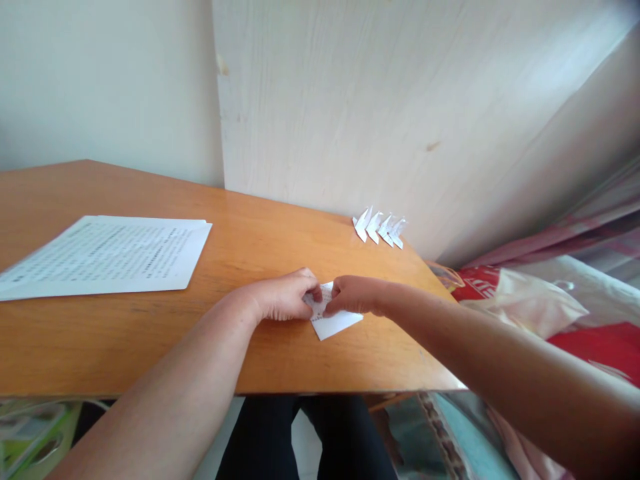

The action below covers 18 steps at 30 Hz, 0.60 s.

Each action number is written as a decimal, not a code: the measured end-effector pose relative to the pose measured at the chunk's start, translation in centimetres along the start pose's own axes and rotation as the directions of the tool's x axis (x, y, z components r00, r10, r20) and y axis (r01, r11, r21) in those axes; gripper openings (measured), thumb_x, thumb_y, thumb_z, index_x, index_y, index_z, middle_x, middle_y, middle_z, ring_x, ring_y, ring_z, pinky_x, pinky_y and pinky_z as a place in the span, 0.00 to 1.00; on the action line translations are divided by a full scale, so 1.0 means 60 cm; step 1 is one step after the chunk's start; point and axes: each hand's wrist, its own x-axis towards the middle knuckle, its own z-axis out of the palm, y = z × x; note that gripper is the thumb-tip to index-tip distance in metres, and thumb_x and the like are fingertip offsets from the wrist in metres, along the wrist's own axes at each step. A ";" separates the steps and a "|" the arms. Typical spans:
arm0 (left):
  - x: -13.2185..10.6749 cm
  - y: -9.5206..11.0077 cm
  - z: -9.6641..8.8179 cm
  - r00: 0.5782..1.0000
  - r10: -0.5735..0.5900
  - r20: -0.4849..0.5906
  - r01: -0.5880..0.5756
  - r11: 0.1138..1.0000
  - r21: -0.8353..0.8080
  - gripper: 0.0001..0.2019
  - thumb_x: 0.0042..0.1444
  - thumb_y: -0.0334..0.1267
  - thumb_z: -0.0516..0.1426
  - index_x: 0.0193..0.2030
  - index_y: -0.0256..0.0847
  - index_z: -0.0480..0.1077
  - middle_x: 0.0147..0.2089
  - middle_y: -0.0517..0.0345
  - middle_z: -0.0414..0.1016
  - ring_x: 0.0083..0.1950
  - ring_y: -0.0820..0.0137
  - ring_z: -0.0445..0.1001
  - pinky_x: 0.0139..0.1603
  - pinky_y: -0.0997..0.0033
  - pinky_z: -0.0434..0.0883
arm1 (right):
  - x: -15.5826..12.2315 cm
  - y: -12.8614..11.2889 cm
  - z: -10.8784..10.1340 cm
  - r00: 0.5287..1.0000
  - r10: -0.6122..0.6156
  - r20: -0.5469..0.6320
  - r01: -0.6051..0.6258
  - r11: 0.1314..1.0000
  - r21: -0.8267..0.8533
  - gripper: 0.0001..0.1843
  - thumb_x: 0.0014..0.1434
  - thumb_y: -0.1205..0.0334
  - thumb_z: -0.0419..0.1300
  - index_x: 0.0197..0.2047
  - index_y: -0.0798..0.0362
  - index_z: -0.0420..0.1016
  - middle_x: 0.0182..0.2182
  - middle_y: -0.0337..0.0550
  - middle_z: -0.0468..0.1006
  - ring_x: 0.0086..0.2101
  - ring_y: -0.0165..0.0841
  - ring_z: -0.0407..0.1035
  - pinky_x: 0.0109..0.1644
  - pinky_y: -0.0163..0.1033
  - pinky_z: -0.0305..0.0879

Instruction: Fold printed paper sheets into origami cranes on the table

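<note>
A small white piece of folded paper lies on the wooden table near its front right. My left hand pinches its left side with curled fingers. Opposite it, my right hand pinches the paper's top right, fingertips almost meeting those of the left. Part of the paper is hidden under both hands.
A stack of printed white sheets lies at the table's left. Several small folded paper pieces stand in a row by the pale wooden panel at the back right. Red and white bags sit beyond the table's right edge.
</note>
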 end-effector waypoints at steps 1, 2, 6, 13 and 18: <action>0.000 0.000 0.000 1.000 -0.005 0.002 0.005 1.000 0.003 0.17 0.49 0.40 0.59 0.47 0.45 0.74 0.49 0.56 0.68 0.46 0.65 0.71 0.46 0.70 0.70 | -0.003 0.003 -0.002 1.000 0.016 -0.008 -0.016 1.000 0.001 0.12 0.46 0.56 0.68 0.30 0.52 0.73 0.22 0.35 0.68 0.23 0.29 0.60 0.25 0.36 0.50; 0.000 0.000 0.000 1.000 -0.012 0.000 0.012 1.000 0.007 0.17 0.49 0.39 0.59 0.47 0.45 0.74 0.49 0.56 0.68 0.46 0.65 0.71 0.45 0.70 0.70 | -0.006 0.006 -0.004 0.999 0.028 -0.016 -0.028 1.000 -0.001 0.12 0.46 0.56 0.68 0.31 0.52 0.73 0.23 0.35 0.68 0.23 0.29 0.60 0.25 0.36 0.50; 0.001 -0.002 0.001 1.000 -0.029 -0.008 0.029 1.000 0.011 0.17 0.48 0.38 0.59 0.47 0.45 0.74 0.51 0.56 0.68 0.46 0.65 0.71 0.45 0.71 0.70 | -0.017 0.020 -0.012 0.997 0.060 -0.041 -0.061 0.998 -0.022 0.15 0.45 0.55 0.69 0.35 0.52 0.74 0.25 0.37 0.71 0.25 0.31 0.63 0.27 0.36 0.52; 0.002 -0.005 0.003 0.999 -0.030 -0.012 0.030 1.000 -0.001 0.17 0.48 0.37 0.59 0.47 0.45 0.73 0.52 0.56 0.66 0.48 0.65 0.71 0.48 0.71 0.69 | -0.028 0.056 -0.018 0.994 0.082 -0.066 -0.085 0.996 -0.036 0.13 0.46 0.55 0.69 0.32 0.51 0.74 0.24 0.36 0.70 0.27 0.31 0.63 0.28 0.35 0.51; -0.001 -0.003 0.002 1.000 -0.020 -0.015 0.020 1.000 -0.002 0.16 0.50 0.38 0.58 0.47 0.45 0.73 0.53 0.56 0.66 0.49 0.65 0.71 0.49 0.71 0.69 | -0.034 0.076 -0.021 0.992 0.102 -0.079 -0.105 0.994 -0.026 0.13 0.46 0.54 0.69 0.32 0.51 0.73 0.23 0.36 0.68 0.27 0.31 0.62 0.28 0.35 0.49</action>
